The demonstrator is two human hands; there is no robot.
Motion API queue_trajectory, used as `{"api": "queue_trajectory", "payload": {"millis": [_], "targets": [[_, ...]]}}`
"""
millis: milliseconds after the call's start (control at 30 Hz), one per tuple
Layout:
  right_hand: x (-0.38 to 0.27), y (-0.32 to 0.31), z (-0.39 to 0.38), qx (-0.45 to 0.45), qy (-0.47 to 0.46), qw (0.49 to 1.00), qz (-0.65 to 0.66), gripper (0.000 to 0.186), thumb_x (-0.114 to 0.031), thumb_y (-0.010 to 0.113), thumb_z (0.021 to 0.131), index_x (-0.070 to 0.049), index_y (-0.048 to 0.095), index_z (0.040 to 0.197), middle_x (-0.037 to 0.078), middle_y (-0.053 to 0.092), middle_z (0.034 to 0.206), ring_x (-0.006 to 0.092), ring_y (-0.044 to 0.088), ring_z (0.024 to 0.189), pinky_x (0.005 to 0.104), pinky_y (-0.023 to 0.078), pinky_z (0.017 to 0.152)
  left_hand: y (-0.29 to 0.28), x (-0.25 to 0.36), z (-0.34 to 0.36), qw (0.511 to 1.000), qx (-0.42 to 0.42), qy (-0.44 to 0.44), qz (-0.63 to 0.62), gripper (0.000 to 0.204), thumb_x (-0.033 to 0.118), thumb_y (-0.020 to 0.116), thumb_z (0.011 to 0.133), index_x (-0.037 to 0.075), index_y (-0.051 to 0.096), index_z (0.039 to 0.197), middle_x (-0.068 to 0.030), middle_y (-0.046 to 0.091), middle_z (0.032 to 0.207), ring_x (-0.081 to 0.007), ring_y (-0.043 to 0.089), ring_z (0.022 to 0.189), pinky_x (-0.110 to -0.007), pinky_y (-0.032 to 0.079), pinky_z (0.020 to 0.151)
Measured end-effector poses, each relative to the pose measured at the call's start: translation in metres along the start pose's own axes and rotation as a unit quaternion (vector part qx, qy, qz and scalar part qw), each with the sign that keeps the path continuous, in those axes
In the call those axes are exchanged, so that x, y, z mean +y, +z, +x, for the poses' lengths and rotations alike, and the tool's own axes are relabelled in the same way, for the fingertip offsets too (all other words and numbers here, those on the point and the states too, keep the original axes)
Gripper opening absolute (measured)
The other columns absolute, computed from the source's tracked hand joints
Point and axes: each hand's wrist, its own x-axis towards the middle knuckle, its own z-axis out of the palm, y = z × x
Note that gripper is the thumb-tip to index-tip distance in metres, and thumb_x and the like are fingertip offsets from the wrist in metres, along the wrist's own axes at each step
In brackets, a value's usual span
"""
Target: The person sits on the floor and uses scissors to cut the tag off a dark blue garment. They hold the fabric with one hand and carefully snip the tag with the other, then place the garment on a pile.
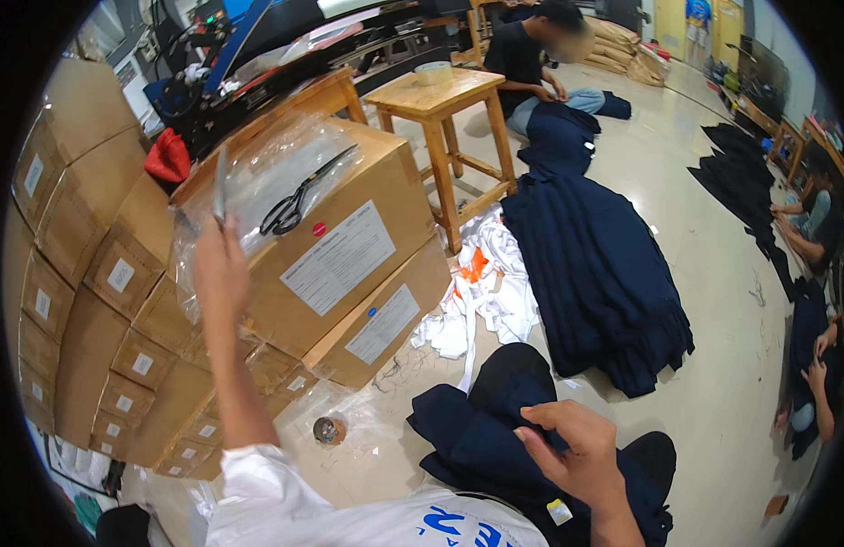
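My left hand [223,264] reaches over the left edge of the upper carton [354,264], fingers closed round the lower end of a slim grey tool [221,182]; its exact kind is blurred. Black-handled scissors [285,214] lie beside it on a clear plastic bag [299,155] on top of that carton. My right hand [577,447] hovers above the dark navy garment [468,438] across my lap. Its thumb and forefinger are curved but apart, with nothing seen between them. A small yellow-and-white label [559,511] shows on the cloth below this hand.
Stacked cartons [121,273] fill the left side. A wooden stool [436,96] carries a tape roll [433,73]. White cloth [495,283] and a navy garment pile [595,273] lie ahead. A brown roll [329,430] stands near my left. Other people [522,64] sit ahead and right.
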Motion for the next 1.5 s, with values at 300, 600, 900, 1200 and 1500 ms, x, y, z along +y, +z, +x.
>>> {"api": "queue_trajectory", "payload": {"millis": [300,600,900,1200,1500], "targets": [[0.019,-0.010,-0.034,-0.026,0.069,0.997,0.010,0.015,-0.010,0.083,0.088,-0.003,0.077,0.101,0.011,0.078,0.091,0.0231,0.074,0.073,0.0309,0.058,0.065,0.031,-0.102,0.099,0.964,0.015,0.235,0.123,0.039,0.028,0.061,0.104,-0.002,0.068,0.128,-0.0256,0.068,0.114,-0.0434,0.063,0.110,-0.049,0.048,0.098],[0.027,-0.011,-0.045,-0.018,0.063,0.996,0.053,0.015,-0.014,0.077,0.094,-0.003,0.077,0.103,0.010,0.077,0.090,0.0234,0.073,0.071,0.0324,0.057,0.066,0.094,-0.082,0.098,0.961,-0.185,0.204,0.010,0.037,0.028,0.064,0.103,-0.003,0.065,0.122,-0.0242,0.067,0.105,-0.0394,0.064,0.101,-0.044,0.050,0.092],[0.039,-0.015,-0.068,0.004,0.075,0.995,0.067,0.014,-0.015,0.076,0.096,-0.003,0.076,0.103,0.010,0.077,0.088,0.0229,0.070,0.068,0.0311,0.055,0.065,0.120,-0.119,0.155,0.986,0.036,0.164,0.003,0.041,0.028,0.061,0.104,-0.007,0.060,0.126,-0.0155,0.066,0.111,-0.0270,0.061,0.096,-0.038,0.048,0.088],[0.026,0.013,-0.064,0.099,0.159,0.954,0.233,0.021,-0.014,0.073,0.100,0.001,0.071,0.114,0.014,0.075,0.100,0.0184,0.074,0.086,0.0280,0.058,0.078,0.017,0.162,-0.125,0.644,-0.280,0.002,-0.712,0.026,0.033,0.059,0.101,0.010,0.048,0.106,-0.0023,0.052,0.084,-0.0146,0.054,0.072,-0.035,0.051,0.072],[0.036,0.044,-0.100,0.021,0.241,0.956,0.164,0.035,-0.002,0.076,0.088,0.003,0.061,0.119,0.012,0.069,0.104,0.0193,0.070,0.094,0.0316,0.057,0.083,0.074,0.175,-0.341,0.498,-0.524,-0.280,-0.632,0.023,0.026,0.039,0.115,0.008,0.044,0.130,-0.0158,0.052,0.149,-0.0211,0.049,0.136,-0.038,0.036,0.119]]}}
